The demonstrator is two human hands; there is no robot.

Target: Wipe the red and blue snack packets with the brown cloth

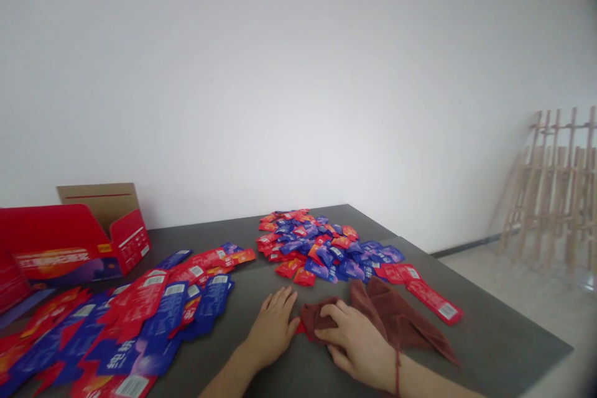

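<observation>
My right hand [352, 336] is closed on a bunched part of a brown cloth [392, 311], pressed down on the dark table. The rest of the cloth trails off to the right. Beneath the bunched part a bit of a red packet [300, 327] shows; most of it is covered. My left hand [274, 326] lies flat on the table just left of the cloth, its fingers stretched out and its thumb near the red packet's edge. A red cord circles my right wrist.
A heap of small red and blue packets [317, 245] lies ahead by the wall. Longer red and blue packets [153, 311] are piled at the left, before an open red carton [69, 242]. One red strip packet [433, 301] sits near the table's right edge. Wooden racks [555, 186] stand beyond.
</observation>
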